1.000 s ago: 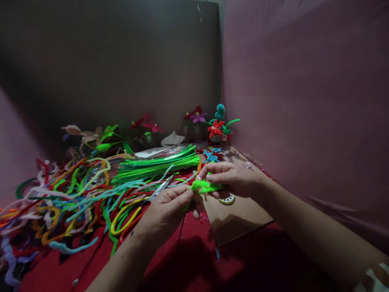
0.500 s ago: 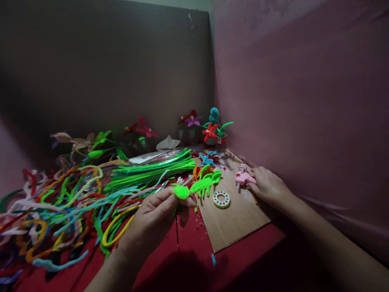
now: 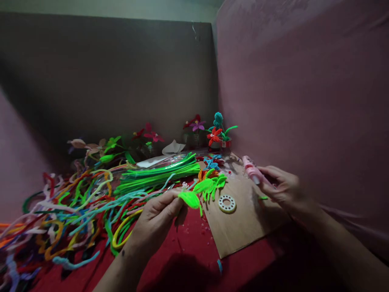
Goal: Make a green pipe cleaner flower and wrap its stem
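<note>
Thumb and fingers of my left hand (image 3: 159,215) pinch a bright green fuzzy pipe-cleaner petal (image 3: 190,199) over the red cloth (image 3: 188,251). A small cluster of white stamens (image 3: 185,185) shows just above those fingertips. My right hand (image 3: 285,186) is wrapped round a pink glue gun (image 3: 253,169), lifted over the right side of a cardboard sheet (image 3: 237,231). On the cardboard lies a pale ring with dark holes (image 3: 227,203). More green petals (image 3: 208,185) sit at its left edge, close to my left hand.
A bundle of green pipe cleaners (image 3: 161,172) and a tangled multicoloured heap (image 3: 88,207) cover the left side. Behind them are white paper (image 3: 174,147), pink flowers (image 3: 152,136) and a red-orange flower (image 3: 214,136). A pink wall (image 3: 304,101) bounds the right.
My right hand has raised the glue gun off the cardboard and turned it. The green petal in my left hand has tilted to the right. The whole view has shifted slightly.
</note>
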Motion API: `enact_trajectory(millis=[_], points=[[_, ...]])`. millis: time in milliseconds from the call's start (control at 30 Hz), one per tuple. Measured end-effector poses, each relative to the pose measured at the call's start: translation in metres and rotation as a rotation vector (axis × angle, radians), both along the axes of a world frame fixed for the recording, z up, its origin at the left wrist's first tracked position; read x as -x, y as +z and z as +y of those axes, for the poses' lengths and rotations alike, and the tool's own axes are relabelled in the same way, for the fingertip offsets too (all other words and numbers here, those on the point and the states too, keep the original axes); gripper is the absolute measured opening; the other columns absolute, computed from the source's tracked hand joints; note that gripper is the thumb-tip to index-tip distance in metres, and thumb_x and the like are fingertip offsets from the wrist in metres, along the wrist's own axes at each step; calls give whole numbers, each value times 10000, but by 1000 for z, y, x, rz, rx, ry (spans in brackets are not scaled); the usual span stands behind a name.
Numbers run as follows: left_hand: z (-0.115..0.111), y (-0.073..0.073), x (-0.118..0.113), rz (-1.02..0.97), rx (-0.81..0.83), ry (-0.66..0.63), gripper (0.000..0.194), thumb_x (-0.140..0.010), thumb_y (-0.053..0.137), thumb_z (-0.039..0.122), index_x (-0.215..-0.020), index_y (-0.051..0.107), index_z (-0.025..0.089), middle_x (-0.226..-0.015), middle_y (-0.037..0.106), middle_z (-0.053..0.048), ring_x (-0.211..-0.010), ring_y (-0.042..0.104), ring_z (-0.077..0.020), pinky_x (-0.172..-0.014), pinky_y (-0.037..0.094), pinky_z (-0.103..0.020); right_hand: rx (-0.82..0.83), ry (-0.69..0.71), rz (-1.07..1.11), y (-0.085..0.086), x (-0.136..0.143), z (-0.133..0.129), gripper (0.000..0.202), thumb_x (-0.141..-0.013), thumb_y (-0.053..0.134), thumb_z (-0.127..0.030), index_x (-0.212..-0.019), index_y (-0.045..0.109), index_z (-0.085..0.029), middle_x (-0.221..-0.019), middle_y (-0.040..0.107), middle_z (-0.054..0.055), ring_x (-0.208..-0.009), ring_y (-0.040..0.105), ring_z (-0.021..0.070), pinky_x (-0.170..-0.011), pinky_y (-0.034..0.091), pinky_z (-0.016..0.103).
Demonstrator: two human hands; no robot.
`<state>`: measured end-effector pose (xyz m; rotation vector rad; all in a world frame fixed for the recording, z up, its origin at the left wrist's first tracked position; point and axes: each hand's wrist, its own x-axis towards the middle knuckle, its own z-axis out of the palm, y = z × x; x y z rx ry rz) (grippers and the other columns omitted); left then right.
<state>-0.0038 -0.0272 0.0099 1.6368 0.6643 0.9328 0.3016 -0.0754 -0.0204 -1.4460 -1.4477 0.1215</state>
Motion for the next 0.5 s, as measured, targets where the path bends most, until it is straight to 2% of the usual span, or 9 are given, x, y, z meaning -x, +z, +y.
enact_trajectory(millis=[100,200,333,400,500], points=[[-1,2,-2,48,-36,33,293,-837,500,305,-593,527,145,-600,493,-13,-563,396,-93,-517,293,-230,60,309,643,13,16,-15,302,-756,541,-437,-879,648,-183,-760,638,75,-536,555,162,-413,381,251],[-2,4,-4,39,-50,49,297,-838,499,304,-587,519,146,-591,472,-4,-556,389,-85,-512,287,-226,169,575,946,13,32,-27,317,-782,518,-436,-885,646,-164,-649,617,71,-428,494,121,-388,359,234],[1,2,-5,-16,-27,54,234,-852,475,322,-739,600,160,-553,450,16,-519,363,-76,-494,273,-221,209,704,995,10,48,-41,424,-713,597,-490,-953,625,-142,-568,539,33,-413,385,81,-379,262,202],[3,1,-6,-19,-19,63,224,-857,468,316,-807,624,164,-545,448,21,-506,356,-72,-486,265,-218,210,701,930,13,52,-47,499,-663,637,-521,-980,612,-137,-534,506,9,-411,333,70,-392,224,206],[3,1,-8,6,-19,70,242,-860,464,311,-818,642,152,-542,440,20,-503,352,-71,-478,261,-215,262,735,791,17,57,-52,489,-674,618,-537,-960,616,-141,-473,463,-16,-399,311,69,-403,190,214]])
